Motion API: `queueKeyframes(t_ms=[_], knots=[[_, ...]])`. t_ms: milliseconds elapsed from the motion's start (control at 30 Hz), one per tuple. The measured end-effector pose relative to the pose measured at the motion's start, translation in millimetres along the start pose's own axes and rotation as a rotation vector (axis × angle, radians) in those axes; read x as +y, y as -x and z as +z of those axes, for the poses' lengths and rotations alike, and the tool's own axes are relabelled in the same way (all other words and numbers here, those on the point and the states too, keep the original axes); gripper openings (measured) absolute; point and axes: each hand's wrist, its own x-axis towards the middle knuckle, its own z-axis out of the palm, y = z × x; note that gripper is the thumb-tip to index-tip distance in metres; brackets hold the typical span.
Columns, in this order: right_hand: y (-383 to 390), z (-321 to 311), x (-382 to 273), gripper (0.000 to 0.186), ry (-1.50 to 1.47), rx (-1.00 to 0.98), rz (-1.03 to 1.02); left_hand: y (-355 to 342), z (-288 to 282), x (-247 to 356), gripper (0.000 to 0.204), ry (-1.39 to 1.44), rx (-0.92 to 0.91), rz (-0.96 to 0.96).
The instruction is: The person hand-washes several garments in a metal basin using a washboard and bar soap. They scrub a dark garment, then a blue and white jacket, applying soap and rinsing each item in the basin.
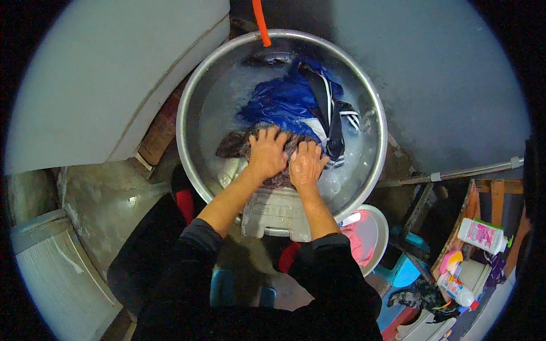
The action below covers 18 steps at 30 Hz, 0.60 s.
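A large round metal basin (185,142) holds cloudy, sudsy water and wet clothes. A pale plastic washboard (272,211) leans over its near rim, its upper part hidden by cloth. On it lies a wet dark brown garment (233,145), bunched under both hands. My left hand (268,153) has its fingers bent over the garment. Close beside it, my right hand (306,165) grips the same cloth with curled fingers. Just beyond, a blue garment (276,102) floats in folds. Against its right side lies a black piece with white stripes (327,96).
An orange hose (260,20) hangs over the far rim. Right of the washboard stands a pale bowl (382,227) with pink cloth (359,241). Bottles (482,236) and a turquoise container (406,270) crowd the lower right. A metal pole (460,174) runs along the right wall.
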Motion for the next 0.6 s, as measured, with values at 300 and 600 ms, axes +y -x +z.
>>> queueKeyframes(t_ms=[300, 600], knots=[[-16, 9, 11, 0.056, -0.676, -0.212, 0.392, -3, 23, -51, 0.018, 0.354, 0.094, -0.294], [63, -21, 17, 0.024, -0.352, -0.023, -0.137, 90, -1, 25, 0.010, 0.527, 0.077, 0.292]])
